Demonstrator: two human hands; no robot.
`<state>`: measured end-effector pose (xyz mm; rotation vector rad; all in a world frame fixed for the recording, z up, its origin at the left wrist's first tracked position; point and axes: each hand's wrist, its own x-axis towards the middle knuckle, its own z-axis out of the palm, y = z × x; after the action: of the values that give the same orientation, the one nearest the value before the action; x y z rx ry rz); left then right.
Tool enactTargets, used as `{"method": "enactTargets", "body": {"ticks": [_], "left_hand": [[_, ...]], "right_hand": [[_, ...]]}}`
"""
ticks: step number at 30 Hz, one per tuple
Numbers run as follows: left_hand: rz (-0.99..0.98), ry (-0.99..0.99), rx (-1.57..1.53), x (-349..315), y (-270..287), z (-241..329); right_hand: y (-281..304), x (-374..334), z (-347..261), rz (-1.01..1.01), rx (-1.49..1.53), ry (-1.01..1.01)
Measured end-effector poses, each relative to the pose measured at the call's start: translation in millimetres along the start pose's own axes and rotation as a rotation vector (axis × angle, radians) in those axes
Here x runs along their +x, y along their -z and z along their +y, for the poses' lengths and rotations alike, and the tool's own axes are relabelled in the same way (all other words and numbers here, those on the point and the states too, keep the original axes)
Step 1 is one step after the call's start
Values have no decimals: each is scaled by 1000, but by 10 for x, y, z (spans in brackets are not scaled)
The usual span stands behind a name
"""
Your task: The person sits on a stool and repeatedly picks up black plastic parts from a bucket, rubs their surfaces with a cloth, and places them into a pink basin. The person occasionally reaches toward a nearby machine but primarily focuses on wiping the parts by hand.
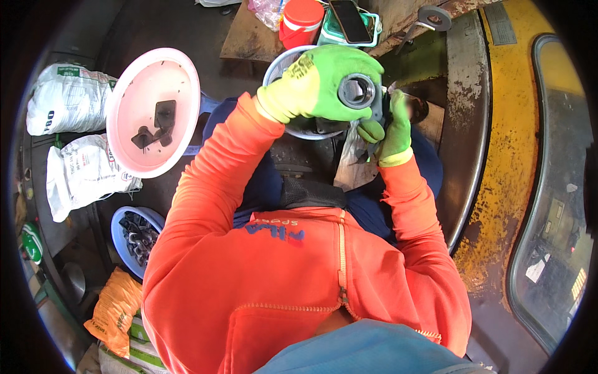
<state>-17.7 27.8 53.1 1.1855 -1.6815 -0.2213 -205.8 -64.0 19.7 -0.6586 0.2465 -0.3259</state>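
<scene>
My left hand [311, 81], in a yellow-green glove, is closed round a grey part with a round, ring-shaped opening [356, 91]. The ring points up toward me, and the glove hides much of the part's body. Close beside it on the right is my right hand [398, 128], also gloved, with its fingers curled at the part's dark right side. What lies inside its grip is hidden and cannot be made out. Beneath my left hand stands a pale basket [274, 71] with dark pieces in it, mostly covered by the glove.
At left a pink basin [128, 140] holds a few dark parts; a blue basin [118, 240] below it holds several. White sacks [68, 106] lie beyond. Ahead are a red jug [301, 22] and a phone [350, 20]. A rusty yellow machine panel [507, 156] borders the right.
</scene>
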Motion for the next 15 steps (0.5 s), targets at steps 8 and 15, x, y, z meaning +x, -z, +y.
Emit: {"method": "enactTargets", "body": {"ticks": [8, 15], "left_hand": [[256, 508, -890, -42, -123, -99], [279, 891, -1894, -39, -352, -21]], "right_hand": [[124, 37, -175, -228, 60, -16], [-120, 113, -199, 380, -682, 488]]}}
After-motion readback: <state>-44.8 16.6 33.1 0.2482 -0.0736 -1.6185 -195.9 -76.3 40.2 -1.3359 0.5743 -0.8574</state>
